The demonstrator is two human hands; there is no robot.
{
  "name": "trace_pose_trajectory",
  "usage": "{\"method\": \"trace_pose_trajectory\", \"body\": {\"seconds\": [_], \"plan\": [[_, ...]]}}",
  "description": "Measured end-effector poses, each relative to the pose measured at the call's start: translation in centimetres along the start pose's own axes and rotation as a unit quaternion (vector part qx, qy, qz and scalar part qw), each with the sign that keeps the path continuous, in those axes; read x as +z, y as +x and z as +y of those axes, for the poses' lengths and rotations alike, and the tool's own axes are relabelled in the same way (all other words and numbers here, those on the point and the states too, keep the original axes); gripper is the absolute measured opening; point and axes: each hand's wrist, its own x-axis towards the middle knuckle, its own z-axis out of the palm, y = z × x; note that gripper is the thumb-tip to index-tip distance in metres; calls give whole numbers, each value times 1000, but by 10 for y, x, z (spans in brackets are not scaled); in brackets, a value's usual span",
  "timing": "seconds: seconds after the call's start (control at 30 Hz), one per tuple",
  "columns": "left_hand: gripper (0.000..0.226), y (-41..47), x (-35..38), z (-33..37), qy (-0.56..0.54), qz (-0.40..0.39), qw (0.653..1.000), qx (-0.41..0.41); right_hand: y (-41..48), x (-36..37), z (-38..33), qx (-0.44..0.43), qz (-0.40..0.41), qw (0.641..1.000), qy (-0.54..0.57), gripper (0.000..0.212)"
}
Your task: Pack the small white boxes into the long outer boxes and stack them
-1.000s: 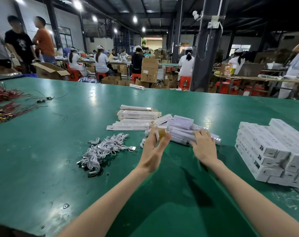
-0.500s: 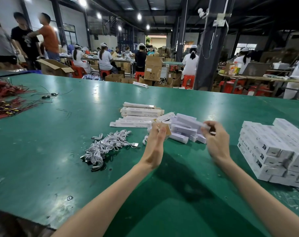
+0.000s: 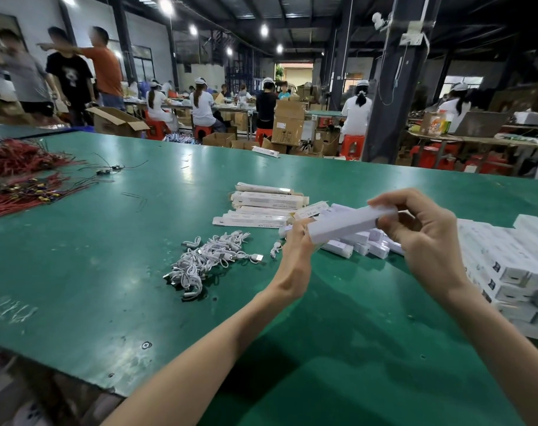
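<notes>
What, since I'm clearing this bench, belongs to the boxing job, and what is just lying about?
Job: long white box held by left hand and right hand, small white boxes, flat outer boxes, packed stack.
Lying about: white cables, red wires, open carton.

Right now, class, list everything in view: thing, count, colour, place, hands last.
table: one, green, under everything.
long white box: one, white, held between both hands.
small white boxes: several, white, heaped under the held box.
flat outer boxes: several, off-white, behind the heap.
stacked boxes: many, white, right edge.
cables: a pile, white, left of the hands.
wire bundles: two, red, far left.
left hand: one, grips the box's left end.
right hand: one, pinches its right end.
</notes>
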Motion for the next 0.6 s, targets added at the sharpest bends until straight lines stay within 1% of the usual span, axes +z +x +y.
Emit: {"method": "trace_pose_trajectory", "body": {"seconds": [0.03, 0.13, 0.23, 0.33, 0.43, 0.5, 0.6], "plan": [[56, 0, -1, 0, 1, 2, 1000, -2, 0, 1, 2, 0, 7, 1000, -8, 35], [70, 3, -2, 0, 9, -7, 1000, -20, 4, 0, 6, -21, 32, 998, -51, 32], [60, 4, -2, -1, 6, -14, 1000, -18, 7, -2, 7, -53, 39, 993, -98, 30], [62, 6, -1, -2, 11, -14, 1000, -22, 7, -2, 6, -131, 35, 977, -165, 30], [49, 6, -1, -5, 12, -20, 1000, -21, 6, 1, 4, -214, 14, 949, -229, 32], [56, 6, -2, -7, 20, -15, 1000, -14, 6, 4, 1, -250, -11, 934, -255, 34], [66, 5, -1, -8, 29, 0, 1000, -4, 6, 6, -4, -275, -51, 919, -277, 40]]}}
